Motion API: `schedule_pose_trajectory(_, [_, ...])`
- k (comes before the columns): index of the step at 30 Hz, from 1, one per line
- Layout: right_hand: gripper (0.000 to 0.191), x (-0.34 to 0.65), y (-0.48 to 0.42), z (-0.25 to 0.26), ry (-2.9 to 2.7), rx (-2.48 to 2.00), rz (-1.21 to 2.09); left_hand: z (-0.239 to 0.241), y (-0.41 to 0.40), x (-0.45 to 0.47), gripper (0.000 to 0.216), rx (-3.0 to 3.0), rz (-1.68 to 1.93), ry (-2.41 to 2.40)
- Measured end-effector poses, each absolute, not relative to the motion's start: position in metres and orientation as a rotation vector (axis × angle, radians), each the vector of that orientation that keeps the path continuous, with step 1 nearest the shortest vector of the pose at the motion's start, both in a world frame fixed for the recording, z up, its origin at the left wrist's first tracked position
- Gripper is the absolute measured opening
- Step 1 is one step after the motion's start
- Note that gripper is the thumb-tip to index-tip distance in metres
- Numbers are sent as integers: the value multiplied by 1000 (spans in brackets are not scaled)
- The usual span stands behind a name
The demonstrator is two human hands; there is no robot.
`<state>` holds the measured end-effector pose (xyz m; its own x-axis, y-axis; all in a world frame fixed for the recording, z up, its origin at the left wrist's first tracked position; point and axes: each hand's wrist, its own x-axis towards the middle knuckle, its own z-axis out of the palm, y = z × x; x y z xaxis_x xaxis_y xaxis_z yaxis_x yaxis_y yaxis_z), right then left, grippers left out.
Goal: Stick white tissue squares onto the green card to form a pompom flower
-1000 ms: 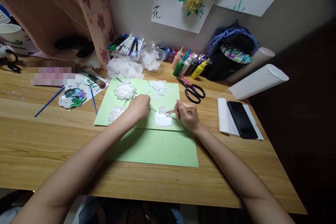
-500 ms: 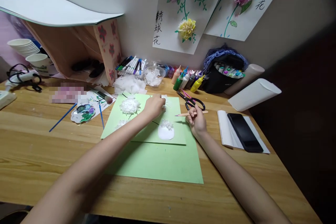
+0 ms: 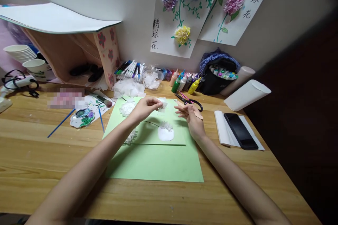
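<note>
While the left hand (image 3: pixel 145 108) pinches a tissue piece (image 3: pixel 162 103) at frame centre:
The right hand (image 3: pixel 192 117) loosely grips a wooden stick (image 3: pixel 198 114), just right of it.

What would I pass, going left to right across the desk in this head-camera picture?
The paper cups → paint palette → left hand pinching a tissue piece → right hand with a wooden stick → phone.

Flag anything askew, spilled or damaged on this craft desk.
Nothing looks spilled or damaged. The top green sheet lies offset on the lower green sheet, edges not lined up. The left hand pinches a tissue piece; the right hand holds a wooden stick.
</note>
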<state>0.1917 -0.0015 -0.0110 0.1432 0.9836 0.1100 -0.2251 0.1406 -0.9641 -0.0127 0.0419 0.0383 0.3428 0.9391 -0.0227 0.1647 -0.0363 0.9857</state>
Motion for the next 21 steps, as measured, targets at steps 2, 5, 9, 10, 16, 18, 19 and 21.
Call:
schedule_pose_trajectory(2, [28,178,-11,1,-1139,-1021,1144,40,33,-15,36,1438,822,987])
schedule_pose_trajectory(5, [23,159,-22,14,-1271,-1065,1082,41,24,-16,37,1419,745,959])
schedule_pose_trajectory(9, [22,148,-27,19,-1292,-1114,982,45,17,-17,38,1471,648,958])
schedule_pose_trajectory(10, [23,148,-27,19,-1282,-1130,973,46,16,-18,39,1505,631,964])
schedule_pose_trajectory(16, [23,145,-28,18,-1255,-1176,927,44,9,-24,35,1940,590,1107])
schedule_pose_trajectory(18, [23,144,-29,18,-1245,-1175,926,42,9,-25,20,2038,577,1139])
schedule_pose_trajectory(19, [23,144,-29,17,-1236,-1177,919,43,9,-24,14,2077,574,1159])
schedule_pose_trajectory(21, [23,146,-30,12,-1207,-1180,891,49,5,-24,16,2144,622,1210])
